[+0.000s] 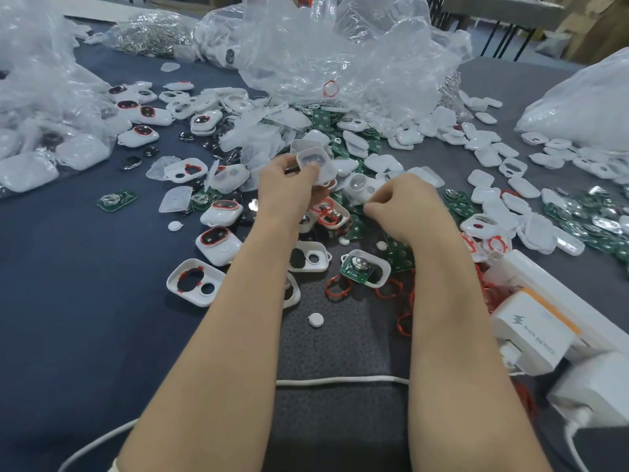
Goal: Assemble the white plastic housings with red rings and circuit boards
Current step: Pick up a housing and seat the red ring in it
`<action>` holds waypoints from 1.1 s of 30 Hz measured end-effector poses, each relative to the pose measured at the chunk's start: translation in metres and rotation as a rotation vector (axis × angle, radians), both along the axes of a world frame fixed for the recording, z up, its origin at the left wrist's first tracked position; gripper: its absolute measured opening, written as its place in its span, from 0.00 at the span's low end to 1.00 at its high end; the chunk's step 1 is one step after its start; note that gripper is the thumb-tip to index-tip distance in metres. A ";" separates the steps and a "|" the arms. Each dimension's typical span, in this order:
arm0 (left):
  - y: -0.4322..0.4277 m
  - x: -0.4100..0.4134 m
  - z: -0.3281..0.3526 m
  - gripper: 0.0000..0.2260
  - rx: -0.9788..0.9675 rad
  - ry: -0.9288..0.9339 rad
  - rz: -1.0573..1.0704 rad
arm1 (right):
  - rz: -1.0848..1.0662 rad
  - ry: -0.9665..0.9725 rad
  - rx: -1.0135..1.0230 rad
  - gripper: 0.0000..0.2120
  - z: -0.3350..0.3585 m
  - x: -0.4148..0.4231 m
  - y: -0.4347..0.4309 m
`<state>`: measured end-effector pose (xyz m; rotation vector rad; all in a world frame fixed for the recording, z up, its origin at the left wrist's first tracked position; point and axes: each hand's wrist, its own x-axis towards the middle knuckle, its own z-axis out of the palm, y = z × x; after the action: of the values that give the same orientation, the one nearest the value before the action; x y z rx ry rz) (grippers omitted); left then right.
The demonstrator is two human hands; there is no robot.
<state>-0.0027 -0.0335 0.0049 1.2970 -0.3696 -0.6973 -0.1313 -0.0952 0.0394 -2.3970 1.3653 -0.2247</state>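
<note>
Mid-table, L grip [286, 185] clasps housing [313, 163], R [401, 206] unclear

My left fingers [283, 164] pinch a white housing [316, 158], hollow side up; red rings [337, 287] and green circuit boards [117, 199] litter the counter [85, 267].

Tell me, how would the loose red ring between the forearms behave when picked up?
The red ring looks thin and uneven in outline, so it is probably floppy and very light. Its small tabs might snag on neighbouring rings.

Circuit board [357, 269] in housing [385, 267], bags [340, 46] far behind
</note>
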 end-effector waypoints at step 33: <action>0.003 -0.003 0.002 0.03 0.037 -0.157 -0.102 | -0.087 -1.100 0.378 0.15 -0.014 0.017 -0.009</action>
<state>-0.0056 -0.0307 0.0066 1.3795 -0.5555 -0.6927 -0.1144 -0.1040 0.0251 -1.4548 0.8436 -1.0149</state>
